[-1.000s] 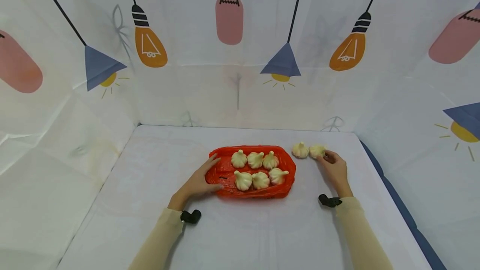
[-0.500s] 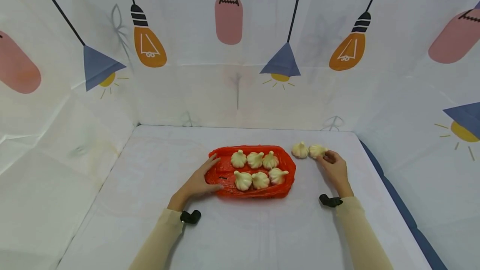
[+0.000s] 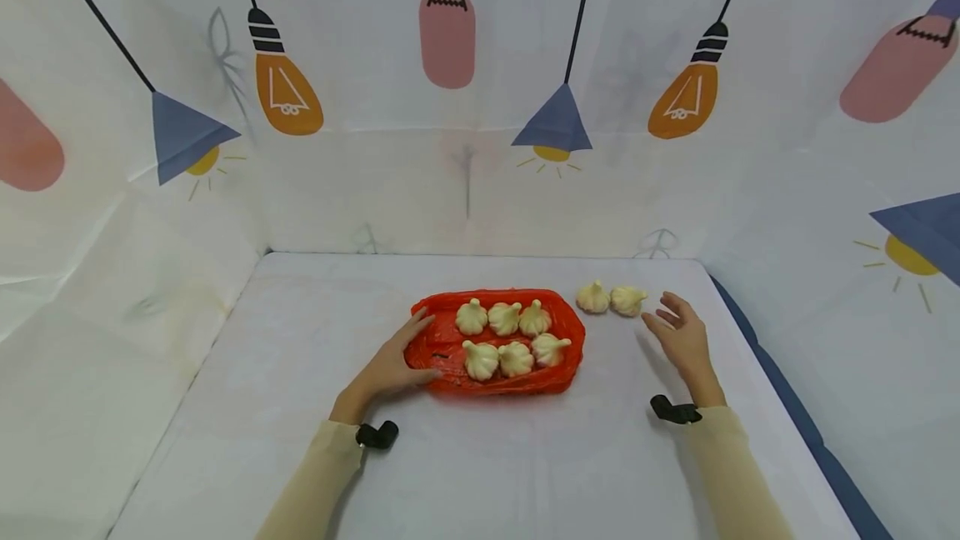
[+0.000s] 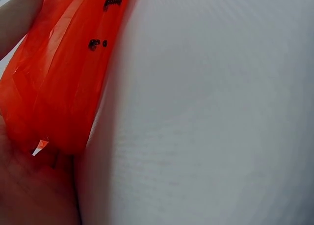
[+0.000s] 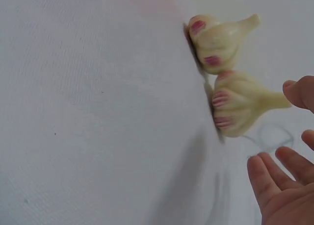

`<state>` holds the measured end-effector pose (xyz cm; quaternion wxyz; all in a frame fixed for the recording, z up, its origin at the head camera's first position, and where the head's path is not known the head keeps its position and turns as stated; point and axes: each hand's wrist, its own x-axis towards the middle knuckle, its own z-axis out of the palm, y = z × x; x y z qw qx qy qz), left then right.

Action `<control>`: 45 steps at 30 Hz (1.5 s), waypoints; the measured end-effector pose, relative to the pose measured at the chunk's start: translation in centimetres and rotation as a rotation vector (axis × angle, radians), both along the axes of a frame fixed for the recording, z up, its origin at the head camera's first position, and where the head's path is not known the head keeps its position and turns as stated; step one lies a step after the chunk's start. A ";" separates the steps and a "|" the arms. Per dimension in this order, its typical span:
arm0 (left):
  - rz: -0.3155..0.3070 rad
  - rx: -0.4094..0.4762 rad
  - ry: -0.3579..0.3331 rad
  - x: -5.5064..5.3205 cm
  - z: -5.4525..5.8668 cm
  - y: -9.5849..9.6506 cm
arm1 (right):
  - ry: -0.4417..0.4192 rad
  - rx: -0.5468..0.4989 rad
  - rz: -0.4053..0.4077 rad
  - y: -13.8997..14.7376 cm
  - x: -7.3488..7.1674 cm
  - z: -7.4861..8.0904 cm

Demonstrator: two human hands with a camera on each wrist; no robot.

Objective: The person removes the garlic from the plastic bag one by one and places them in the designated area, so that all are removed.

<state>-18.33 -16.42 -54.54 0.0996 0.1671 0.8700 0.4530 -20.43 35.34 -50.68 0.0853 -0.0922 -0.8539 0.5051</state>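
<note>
We are risking rolling one loose garlic bulb (image 3: 627, 302) into a second bulb (image 3: 592, 298) by brushing its stem; both are lying on the table (image 3: 480, 473), off the red tray's (image 3: 495, 387) right end. Our right hand (image 3: 686, 344) is hovering empty, fingers parted, while our left hand (image 3: 386, 367) is clasping the tray's left end.

Garlics (image 3: 504, 318) in tray (image 3: 442, 332), two bulbs (image 3: 593, 298) right

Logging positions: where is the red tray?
In the head view, the tray lies between the left hand, at its left end, and two garlic bulbs off its right end.
</note>
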 end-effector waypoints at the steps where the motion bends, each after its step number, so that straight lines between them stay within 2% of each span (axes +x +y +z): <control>1: 0.000 0.004 0.001 0.0 0.1 0.0 | 0.018 -0.002 0.006 -0.1 0.2 0.4; 9: 0.002 0.009 -0.008 0.0 0.2 0.0 | 0.108 -0.034 0.044 -1.3 1.2 3.8; 15: 0.002 0.007 -0.001 0.0 0.1 0.0 | 0.149 0.110 0.171 -3.1 1.5 5.1; 20: 0.001 -0.004 0.003 0.0 -0.1 -0.1 | 0.118 0.218 0.284 -5.1 1.7 5.8; 26: 0.003 -0.001 0.004 0.0 0.0 -0.2 | 0.061 0.221 0.375 -7.3 1.8 6.9; 31: 0.001 0.005 0.003 0.0 0.0 -0.2 | 0.039 0.236 0.447 -8.6 1.9 7.3; 40: 0.000 0.008 -0.012 0.1 -0.1 -0.3 | -0.005 0.210 0.588 -11.7 1.9 7.0; 45: 0.000 -0.003 -0.015 0.0 -0.2 -0.1 | -0.014 0.284 0.593 -13.4 1.9 7.3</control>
